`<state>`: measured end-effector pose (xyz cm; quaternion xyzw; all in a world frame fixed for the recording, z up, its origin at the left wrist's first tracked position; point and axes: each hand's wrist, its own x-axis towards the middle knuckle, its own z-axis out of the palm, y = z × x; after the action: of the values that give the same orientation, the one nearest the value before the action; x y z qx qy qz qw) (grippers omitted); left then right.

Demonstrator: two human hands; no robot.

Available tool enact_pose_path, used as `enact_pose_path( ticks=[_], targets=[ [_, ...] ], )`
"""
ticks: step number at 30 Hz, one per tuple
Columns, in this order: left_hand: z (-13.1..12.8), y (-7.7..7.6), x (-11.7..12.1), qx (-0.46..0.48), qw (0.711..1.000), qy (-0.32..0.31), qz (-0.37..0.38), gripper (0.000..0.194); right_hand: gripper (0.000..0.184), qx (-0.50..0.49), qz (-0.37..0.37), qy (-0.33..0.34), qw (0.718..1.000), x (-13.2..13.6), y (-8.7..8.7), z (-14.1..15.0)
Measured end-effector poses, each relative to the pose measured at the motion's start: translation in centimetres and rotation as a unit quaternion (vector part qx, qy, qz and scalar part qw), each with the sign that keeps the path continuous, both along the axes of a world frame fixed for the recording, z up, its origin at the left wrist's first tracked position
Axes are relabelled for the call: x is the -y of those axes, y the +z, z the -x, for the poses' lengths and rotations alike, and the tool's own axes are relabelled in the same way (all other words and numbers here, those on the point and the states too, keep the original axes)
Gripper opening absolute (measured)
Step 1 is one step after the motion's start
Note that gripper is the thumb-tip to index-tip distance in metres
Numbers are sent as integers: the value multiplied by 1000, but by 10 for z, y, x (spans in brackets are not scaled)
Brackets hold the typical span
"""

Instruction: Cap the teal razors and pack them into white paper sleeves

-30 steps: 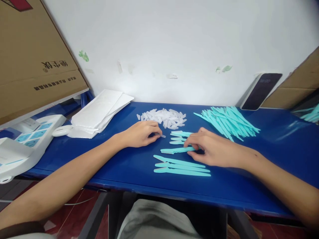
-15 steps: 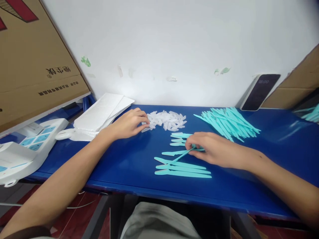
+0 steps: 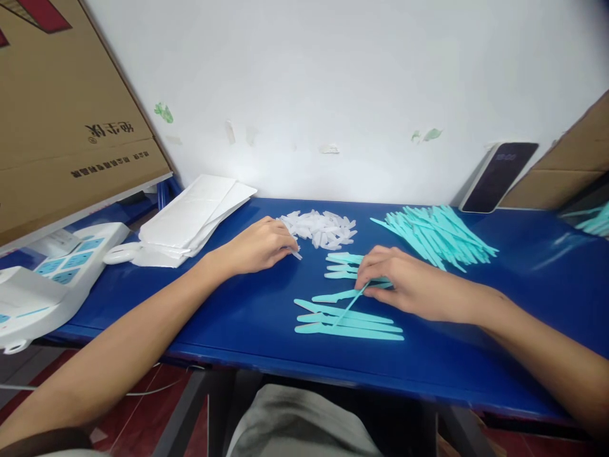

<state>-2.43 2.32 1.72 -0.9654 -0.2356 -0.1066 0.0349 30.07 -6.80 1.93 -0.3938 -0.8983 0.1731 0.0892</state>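
Note:
My right hand (image 3: 387, 279) pinches a turquoise eyebrow razor (image 3: 351, 308), which slants down to the left over other razors. Three similar razors (image 3: 352, 330) lie side by side below it. Several more (image 3: 341, 266) lie partly under my right fingers. My left hand (image 3: 266, 244) is closed, with a small translucent white blade cap (image 3: 297, 255) at its fingertips. Right beside that hand is the heap of blade caps (image 3: 323, 228). A larger pile of turquoise razors (image 3: 438, 235) rests beyond my right hand.
A white power strip (image 3: 71, 266) and stacked white packets (image 3: 190, 212) occupy the left of the blue table (image 3: 228, 317). Above them leans a cardboard box (image 3: 71, 127). At the back right, a phone (image 3: 499, 178) leans against the wall (image 3: 333, 95).
My left hand has moved right and slightly down from the heap, and a cap now shows at its fingertips. The razor in my right hand has tilted more steeply.

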Motion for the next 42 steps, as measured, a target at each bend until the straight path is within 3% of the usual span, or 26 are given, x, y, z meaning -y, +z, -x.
enact_pose_path(
  ticks=[5, 8, 13, 20, 29, 34, 42],
  targets=[
    [-5, -4, 6, 71, 997, -22, 34, 19, 29, 20, -24, -22, 999, 0, -2, 0],
    [-11, -4, 12, 123, 987, -26, 96, 16, 32, 30, -14, -13, 999, 1, 1, 2],
    [-20, -6, 19, 117, 979, -20, 165, 14, 32, 42, -8, 5, 999, 3, 6, 6],
    [-21, -16, 15, 95, 988, -36, 112, 18, 20, 28, -24, -7, 999, 1, 1, 3],
    [-21, -16, 14, 52, 992, -111, 34, 30, 23, -56, -175, 15, 983, -4, -1, 3],
    [-20, -17, 14, 128, 980, -96, 117, 19, 24, -43, -240, -4, 970, -6, -3, -1],
    [-24, -17, 18, 191, 955, -39, 222, 10, 26, -30, -218, -19, 975, -14, -10, -5]
  ],
)
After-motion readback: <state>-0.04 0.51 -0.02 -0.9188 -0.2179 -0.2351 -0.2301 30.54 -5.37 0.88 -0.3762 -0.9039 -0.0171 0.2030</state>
